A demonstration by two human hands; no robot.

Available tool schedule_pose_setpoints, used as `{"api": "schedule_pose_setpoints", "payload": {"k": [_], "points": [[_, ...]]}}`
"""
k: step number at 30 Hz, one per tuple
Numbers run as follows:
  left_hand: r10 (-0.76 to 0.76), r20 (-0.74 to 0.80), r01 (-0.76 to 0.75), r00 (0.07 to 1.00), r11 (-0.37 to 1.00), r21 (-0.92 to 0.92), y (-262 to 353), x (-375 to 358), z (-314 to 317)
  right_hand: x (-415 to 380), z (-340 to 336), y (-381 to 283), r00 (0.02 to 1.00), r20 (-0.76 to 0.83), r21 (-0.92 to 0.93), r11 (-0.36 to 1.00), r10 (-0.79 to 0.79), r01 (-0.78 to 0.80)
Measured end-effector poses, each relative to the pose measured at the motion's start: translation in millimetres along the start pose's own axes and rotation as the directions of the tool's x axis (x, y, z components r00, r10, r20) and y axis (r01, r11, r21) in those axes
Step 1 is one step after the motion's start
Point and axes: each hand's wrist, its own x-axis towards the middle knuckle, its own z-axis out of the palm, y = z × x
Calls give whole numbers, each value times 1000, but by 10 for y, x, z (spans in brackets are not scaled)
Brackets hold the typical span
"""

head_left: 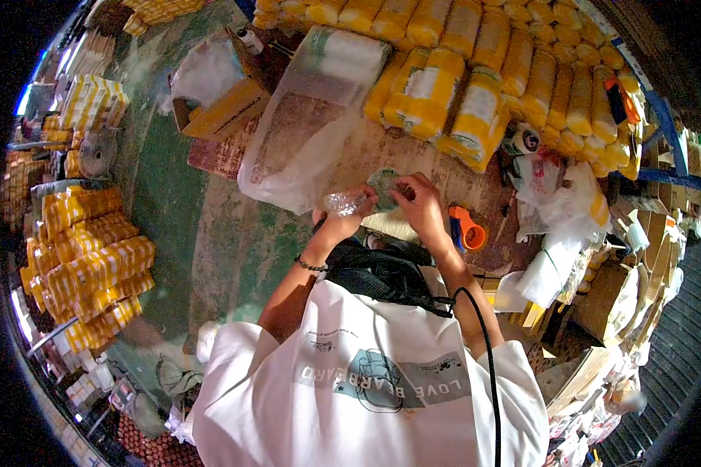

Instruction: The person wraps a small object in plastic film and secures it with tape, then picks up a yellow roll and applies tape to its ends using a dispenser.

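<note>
Flanking both hands [352, 207] [420, 204]: plastic bag [292, 167], orange tool [473, 233]; yellow packs [428, 89] beyond.

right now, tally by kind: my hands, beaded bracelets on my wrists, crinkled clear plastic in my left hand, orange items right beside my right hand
hands (left, right): 2
beaded bracelet: 1
crinkled clear plastic: 1
orange item: 1
total: 5

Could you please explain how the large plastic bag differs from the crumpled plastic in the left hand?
Size: the large plastic bag is far bigger than the crumpled plastic. Pose: the bag lies spread out; the crumpled plastic is bunched at the left hand. Look: the bag is milky, the crumpled plastic shinier. Both are see-through.
</note>
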Motion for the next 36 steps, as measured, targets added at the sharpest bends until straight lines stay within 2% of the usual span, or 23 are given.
{"api": "schedule_pose_setpoints", "payload": {"k": [2, 4, 6, 7, 8, 9, 10, 11, 12, 13, 14, 15, 16, 18, 20, 21, 23, 27, 29, 31, 32, 33, 36], "points": [[81, 20, -83, 997, 975, 206, -8, -14, -9, 16, 31, -11, 1000, -5, -28, 1000, 0, 0], [21, 26, -24, 999, 990, 139, -76, 15, 26, 28, 61, -52, 1000, -11, -58, 998, 1, -2], [-39, 39, 36, 998, 997, 70, -160, 62, 46, 35, 86, -129, 990, -20, -81, 987, 139, -140], [167, 15, -165, 986, 950, 267, -153, 113, 23, 41, 91, -161, 990, -20, -82, 987, 139, -140], [366, 33, -341, 930, 824, 453, -139, 144, 7, 48, 92, -188, 986, -34, -23, 986, 163, -164], [368, 34, -342, 929, 824, 452, -108, 122, -14, 56, 83, -211, 981, -46, 37, 982, 187, -186], [111, -57, -100, 992, 979, 180, 113, 136, -99, 70, 60, -238, 981, -49, 37, 982, 188, -186], [-167, -64, 159, 984, 980, -119, 230, 148, -146, 91, 31, -263, 987, -20, 46, 986, 160, -159], [-167, -63, 159, 984, 980, -119, 154, 149, -141, 104, 20, -274, 991, 11, 57, 990, 132, -132], [-211, 21, 210, 977, 977, 33, 76, 173, -138, 116, 15, -242, 991, 12, 58, 989, 132, -132], [-267, 96, 246, 959, 951, 189, 17, 168, -134, 129, 10, -191, 999, 14, 2, 999, 52, -52], [-268, 92, 247, 959, 950, 192, -28, 148, -107, 142, 5, -157, 999, 18, -55, 998, -30, 31], [-208, 66, 186, 976, 952, 242, 29, 173, -90, 155, -3, -166, 999, 18, -53, 998, -33, 34], [-144, 45, 125, 989, 948, 294, 59, 204, -29, 173, -26, -199, 999, 31, 21, 999, 43, -44], [-28, -57, 40, 998, 973, 225, 45, 238, 41, 183, -24, -186, 998, 28, 9, 998, 60, -60], [-27, -58, 40, 998, 973, 226, 45, 239, 69, 191, -23, -182, 997, 25, -2, 997, 78, -78], [-236, -69, 245, 969, 955, 167, 107, 240, 97, 201, -45, -231, 998, 18, -30, 998, 62, -62], [-122, -163, 138, 979, 986, 93, 14, 228, 154, 225, -23, -142, 1000, 19, -136, 990, -18, 20], [-257, -71, 250, 964, 964, -94, 13, 223, 110, 253, -55, -192, 998, 53, -174, 984, -28, 37], [-272, -90, 257, 958, 955, -148, -76, 178, 47, 314, -99, -236, 996, 85, -211, 976, -40, 57], [-286, -106, 261, 952, 945, -199, -132, 151, 13, 359, -116, -246, 987, 160, -225, 973, -9, 45], [-286, -106, 261, 952, 944, -199, -191, 126, -22, 390, -134, -263, 972, 232, -240, 970, 24, 34], [-202, -116, 183, 972, 971, -155, -213, 143, -101, 447, -186, -399, 958, 283, -296, 955, 52, 35]]}}
